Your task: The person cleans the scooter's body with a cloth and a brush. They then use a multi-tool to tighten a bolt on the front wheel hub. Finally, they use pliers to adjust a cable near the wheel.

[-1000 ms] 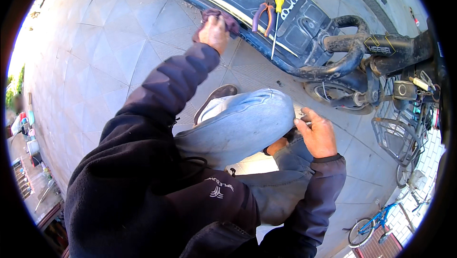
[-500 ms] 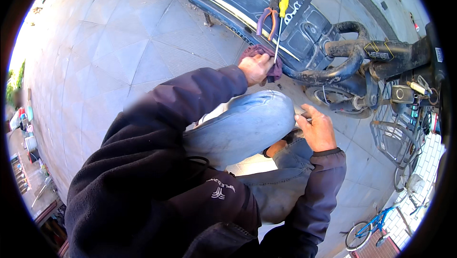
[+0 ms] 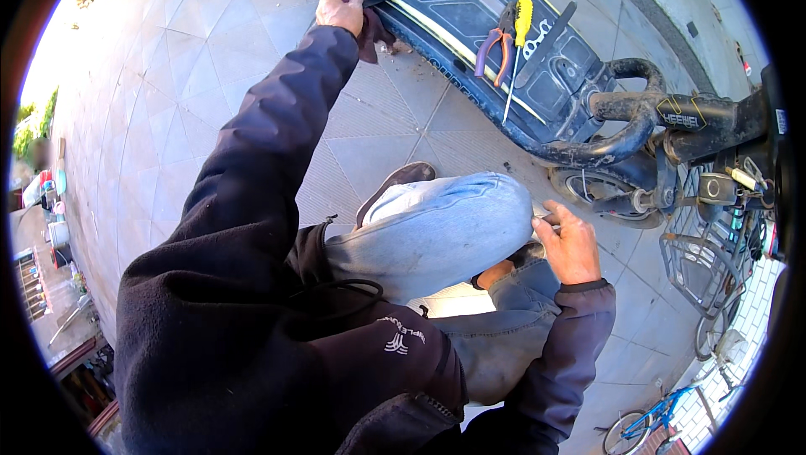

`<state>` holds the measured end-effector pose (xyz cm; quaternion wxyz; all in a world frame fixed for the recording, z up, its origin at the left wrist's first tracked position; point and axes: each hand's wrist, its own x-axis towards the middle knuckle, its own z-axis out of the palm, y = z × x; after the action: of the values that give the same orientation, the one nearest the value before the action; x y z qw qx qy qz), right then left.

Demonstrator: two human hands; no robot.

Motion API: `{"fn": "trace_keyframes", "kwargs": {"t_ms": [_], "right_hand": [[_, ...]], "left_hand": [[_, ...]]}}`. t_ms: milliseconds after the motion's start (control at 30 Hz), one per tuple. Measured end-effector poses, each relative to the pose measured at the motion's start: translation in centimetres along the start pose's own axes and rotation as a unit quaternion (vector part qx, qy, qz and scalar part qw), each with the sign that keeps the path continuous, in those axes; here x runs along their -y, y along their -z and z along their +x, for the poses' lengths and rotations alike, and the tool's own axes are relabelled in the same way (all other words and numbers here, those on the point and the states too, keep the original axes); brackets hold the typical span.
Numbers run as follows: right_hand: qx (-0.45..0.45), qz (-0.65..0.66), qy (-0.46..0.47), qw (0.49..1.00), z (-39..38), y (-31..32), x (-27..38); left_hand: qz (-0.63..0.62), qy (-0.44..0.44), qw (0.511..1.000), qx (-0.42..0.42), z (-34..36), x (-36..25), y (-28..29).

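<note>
My left hand [image 3: 340,10] grips a maroon rag [image 3: 369,31] against the near edge of the black scooter deck [image 3: 445,10], toward its far left end. On the deck lie pliers with purple and orange handles [image 3: 505,54], a yellow screwdriver [image 3: 523,18], a silver multi-hole wrench [image 3: 543,27] and a dark flat bar [image 3: 547,44]. My right hand [image 3: 564,241] is beside my raised knee [image 3: 504,203], fingers curled around a small object that I cannot make out.
The scooter's tubular frame [image 3: 621,144] and front wheel [image 3: 592,190] are at the right, near a wire basket [image 3: 688,262]. A blue bicycle [image 3: 651,421] stands at lower right. A cluttered bench [image 3: 42,245] is at far left. Tiled paving [image 3: 201,60] surrounds me.
My left hand with the rag swept right along the deck edge, then back left and up to its far end. My right hand has stayed by the knee.
</note>
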<state>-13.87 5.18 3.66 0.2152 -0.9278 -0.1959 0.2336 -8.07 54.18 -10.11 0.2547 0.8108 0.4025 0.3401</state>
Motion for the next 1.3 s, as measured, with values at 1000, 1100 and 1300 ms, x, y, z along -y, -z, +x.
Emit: {"fn": "trace_keyframes", "kwargs": {"t_ms": [1000,1100,1300], "right_hand": [[-0.002,-0.007,0.009,1.000,-0.3,0.1,-0.1],[-0.003,-0.015,0.016,1.000,-0.3,0.2,-0.3],[0.008,0.007,-0.008,1.000,-0.4,0.3,0.1]], "left_hand": [[-0.047,-0.236,0.965,0.104,-9.6,-2.9,-0.7],[-0.001,-0.231,0.968,0.100,-7.6,-2.0,-0.4],[0.022,-0.235,0.967,0.099,-7.6,-1.7,-0.1]]}}
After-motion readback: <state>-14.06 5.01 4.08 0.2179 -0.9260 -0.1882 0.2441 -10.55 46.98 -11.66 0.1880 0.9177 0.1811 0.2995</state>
